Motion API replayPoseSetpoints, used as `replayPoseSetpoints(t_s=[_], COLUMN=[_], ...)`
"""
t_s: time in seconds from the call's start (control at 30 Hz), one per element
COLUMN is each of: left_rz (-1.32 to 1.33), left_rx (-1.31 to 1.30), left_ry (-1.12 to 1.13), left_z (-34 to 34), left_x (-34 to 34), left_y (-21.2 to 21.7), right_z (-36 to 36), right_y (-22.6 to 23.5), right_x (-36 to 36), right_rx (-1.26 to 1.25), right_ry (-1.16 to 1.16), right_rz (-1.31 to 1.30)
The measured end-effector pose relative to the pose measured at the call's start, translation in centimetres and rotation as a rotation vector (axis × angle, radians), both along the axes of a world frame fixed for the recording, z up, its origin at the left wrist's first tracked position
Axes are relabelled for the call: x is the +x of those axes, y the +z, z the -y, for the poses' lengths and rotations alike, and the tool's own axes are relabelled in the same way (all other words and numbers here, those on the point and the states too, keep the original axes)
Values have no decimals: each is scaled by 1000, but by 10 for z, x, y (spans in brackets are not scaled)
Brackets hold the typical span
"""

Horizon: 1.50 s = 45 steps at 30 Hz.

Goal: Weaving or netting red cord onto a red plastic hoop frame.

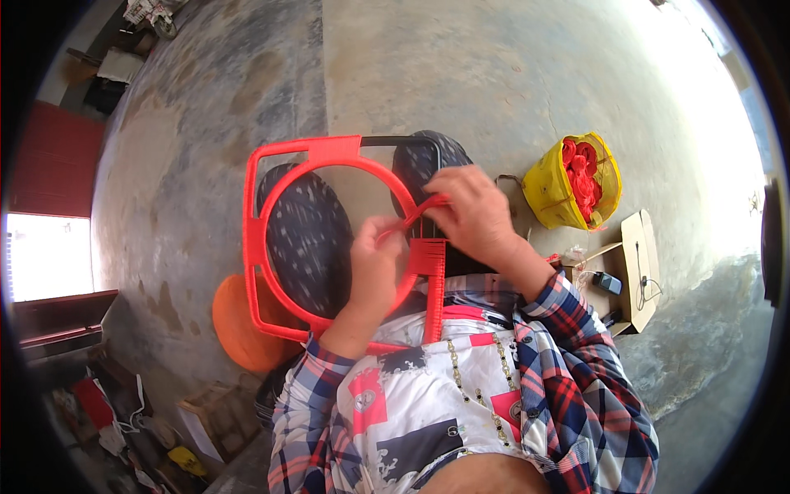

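Left hand [374,263] hiding red frame [271,239] rim

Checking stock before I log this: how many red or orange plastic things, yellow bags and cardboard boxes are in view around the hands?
Red plastic frame, held on the lap by both hands: 1
Orange round stool: 1
Yellow bag of red pieces: 1
Cardboard box: 1
Total: 4

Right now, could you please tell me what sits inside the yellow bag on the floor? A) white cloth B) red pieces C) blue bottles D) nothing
B: the open yellow bag on the concrete floor, to the person's right, shows a heap of red pieces inside.
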<state>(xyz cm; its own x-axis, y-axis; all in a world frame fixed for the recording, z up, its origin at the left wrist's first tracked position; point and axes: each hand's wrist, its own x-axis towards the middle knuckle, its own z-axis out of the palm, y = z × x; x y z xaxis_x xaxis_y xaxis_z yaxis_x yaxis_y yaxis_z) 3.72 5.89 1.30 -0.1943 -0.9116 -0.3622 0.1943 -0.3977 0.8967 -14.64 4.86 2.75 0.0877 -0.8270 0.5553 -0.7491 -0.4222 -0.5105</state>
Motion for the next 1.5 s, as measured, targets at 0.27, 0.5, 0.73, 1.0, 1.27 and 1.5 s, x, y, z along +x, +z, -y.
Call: replayPoseSetpoints(t_s=[0.27, 0.5, 0.73, 1.0, 1.27, 1.5], left_rz=[-146, -273, -455, -419, -211, -320], left_rx=[269, 332, 349, 266, 164, 247], left_ry=[-69, -93, -72, -147, -128, -112], left_z=[5, 4, 6, 2, -1, 0], left_x=[5, 4, 6, 7, 11, 4], left_y=[-21, -5, 4, -4, -20, -5], right_z=[-28, -38, -87, -63, -42, -51], right_y=[-16, -16, 26, -5, 6, 19], right_x=[-2, -38, -147, -85, -15, -114], right_rx=[177, 504, 299, 681, 831, 650], right_ry=[147, 233, 386, 63, 184, -230], right_rz=[-37, 740, 1765, 1388, 1097, 1228])
